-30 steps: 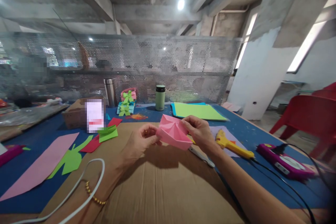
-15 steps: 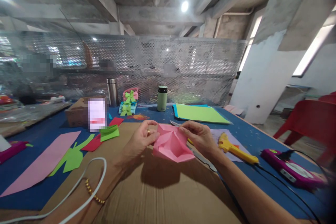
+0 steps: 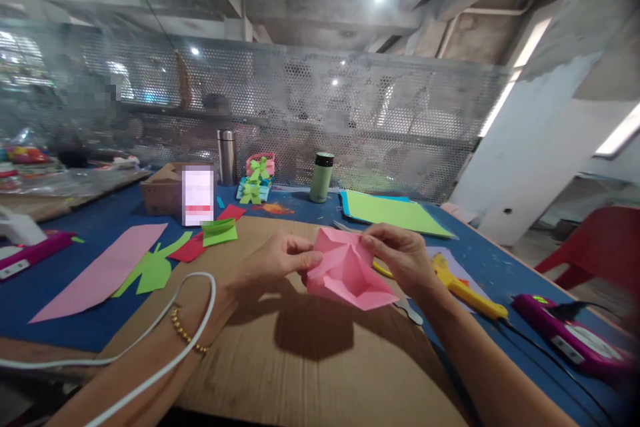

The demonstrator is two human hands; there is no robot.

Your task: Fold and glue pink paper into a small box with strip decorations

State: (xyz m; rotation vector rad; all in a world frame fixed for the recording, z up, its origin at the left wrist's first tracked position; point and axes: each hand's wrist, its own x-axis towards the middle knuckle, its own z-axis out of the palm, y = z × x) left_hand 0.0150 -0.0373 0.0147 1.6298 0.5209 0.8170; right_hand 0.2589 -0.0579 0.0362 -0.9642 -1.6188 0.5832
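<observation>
1. Left hand [image 3: 283, 260]: is pinching the left edge of the pink folded paper [image 3: 345, 273], thumb on top.
2. Right hand [image 3: 403, 250]: is pinching the upper right corner, thumb against fingers.
3. Pink folded paper: is hanging between the two hands, above the cardboard sheet [image 3: 300, 387] and casting a shadow on it.
4. Change noted: compared with a second ago, the hollow is gaping wider and facing the wearer more. Assessment: the folds are probably being opened out rather than pressed flat, and both hands are staying occupied.
5. Obstructions: a white cable [image 3: 213, 290] is looping across the left forearm; contact cannot be confirmed. A grey tool [image 3: 411, 313] is lying partly hidden behind the paper and right wrist, with a yellow handle [image 3: 383, 269] showing nearby.
6. Right side of the bench [image 3: 500, 260]: a yellow glue gun [image 3: 473, 294] is resting near the right forearm, the purple power strip [image 3: 575, 340] sitting beyond it.
7. Left side: a pink sheet [image 3: 105, 270] and green cutout [image 3: 155, 271] are lying overlapped.
8. Far side: a green bottle [image 3: 321, 180] is standing beside stacked paper [image 3: 395, 213].
</observation>
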